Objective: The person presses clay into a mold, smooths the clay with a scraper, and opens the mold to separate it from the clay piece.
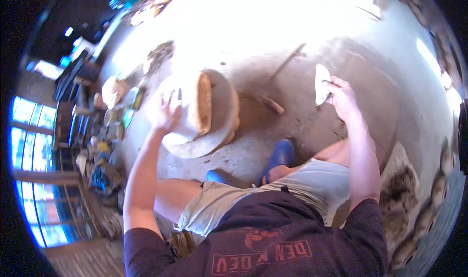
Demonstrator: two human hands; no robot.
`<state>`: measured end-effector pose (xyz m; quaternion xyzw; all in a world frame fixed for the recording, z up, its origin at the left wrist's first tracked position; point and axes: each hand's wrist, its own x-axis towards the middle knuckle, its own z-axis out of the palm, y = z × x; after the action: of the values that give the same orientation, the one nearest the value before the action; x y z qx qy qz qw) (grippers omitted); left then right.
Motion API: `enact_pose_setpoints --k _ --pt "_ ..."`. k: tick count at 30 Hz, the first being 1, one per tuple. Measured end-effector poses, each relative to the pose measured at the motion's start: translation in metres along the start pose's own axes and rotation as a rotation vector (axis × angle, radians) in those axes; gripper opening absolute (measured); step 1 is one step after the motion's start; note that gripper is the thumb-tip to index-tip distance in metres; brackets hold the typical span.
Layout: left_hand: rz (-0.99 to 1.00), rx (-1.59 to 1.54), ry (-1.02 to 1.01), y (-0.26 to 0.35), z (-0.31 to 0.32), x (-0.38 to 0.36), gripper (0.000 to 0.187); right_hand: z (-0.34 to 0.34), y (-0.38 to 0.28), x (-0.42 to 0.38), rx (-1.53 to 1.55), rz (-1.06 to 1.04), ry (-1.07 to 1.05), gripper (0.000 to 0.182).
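Note:
A wide clay pot [204, 104] with a brown rim rests on a round turntable [195, 149] in front of my knees; strong light washes out its left side. My left hand [168, 112] is at that bright left side, fingers stretched and spread, holding nothing. Off to the right and away from the pot, my right hand [339, 95] pinches a flat, white, half-oval scraper [321, 84] between thumb and fingers.
A stick [287, 62] and a short brown piece [274, 105] lie on the floor beyond my feet in blue shoes [282, 155]. Cluttered goods [105, 155] line the left. Several round pots [424, 223] stand along the right edge, near a soiled sack [402, 179].

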<state>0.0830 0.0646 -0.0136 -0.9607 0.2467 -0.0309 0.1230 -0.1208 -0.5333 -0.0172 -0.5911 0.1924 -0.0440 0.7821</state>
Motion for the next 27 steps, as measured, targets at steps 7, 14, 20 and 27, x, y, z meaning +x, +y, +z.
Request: enact_pose_setpoints --k 7,14,20,27 --pt "-0.201 -0.314 -0.005 0.047 -0.036 -0.018 0.078 0.197 0.042 0.053 0.053 0.049 -0.254 0.026" --pt "-0.191 -0.291 -0.004 0.048 -0.041 -0.018 0.079 0.293 0.107 0.071 0.086 0.056 -0.255 0.027" --pt "-0.161 -0.323 0.124 0.049 -0.036 -0.018 0.074 0.332 0.127 0.093 -0.202 -0.033 -0.049 0.031" --pt "-0.134 -0.36 0.114 0.047 -0.043 -0.018 0.075 0.359 0.117 0.098 -0.29 0.02 0.015 0.028"
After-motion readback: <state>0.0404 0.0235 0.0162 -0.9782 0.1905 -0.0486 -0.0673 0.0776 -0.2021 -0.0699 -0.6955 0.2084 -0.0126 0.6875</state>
